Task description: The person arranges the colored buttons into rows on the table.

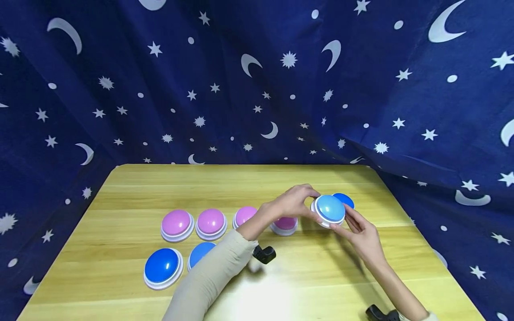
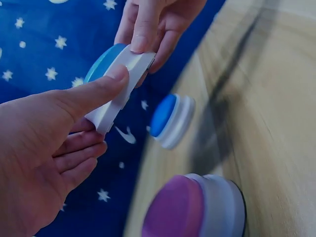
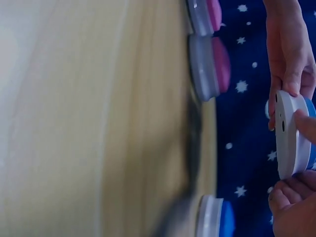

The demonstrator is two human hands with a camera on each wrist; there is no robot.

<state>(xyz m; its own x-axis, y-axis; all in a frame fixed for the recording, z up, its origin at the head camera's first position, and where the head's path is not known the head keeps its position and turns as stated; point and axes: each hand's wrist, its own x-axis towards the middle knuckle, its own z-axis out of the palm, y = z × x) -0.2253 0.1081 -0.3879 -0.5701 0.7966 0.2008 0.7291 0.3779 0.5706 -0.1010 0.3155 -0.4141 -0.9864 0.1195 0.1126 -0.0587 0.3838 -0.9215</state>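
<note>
A round push button [image 1: 330,208] with a light blue dome and a white base is held above the table toward the right. My left hand [image 1: 296,201] pinches its left rim, with the thumb on the white side in the left wrist view. From the other side my right hand [image 1: 364,238] grips the same base between thumb and fingers. Small dark holes show on its underside in the right wrist view. Just behind it a darker blue push button [image 1: 344,199] sits on the table, partly hidden. Nearest to my left forearm stands a pink push button [image 1: 285,224].
More pink push buttons [image 1: 176,222] form a row to the left on the wooden table [image 1: 132,187]. In front of them are a dark blue button [image 1: 162,265] and a lighter blue button [image 1: 201,253], partly covered by my left sleeve. A star-patterned curtain [image 1: 225,89] hangs behind.
</note>
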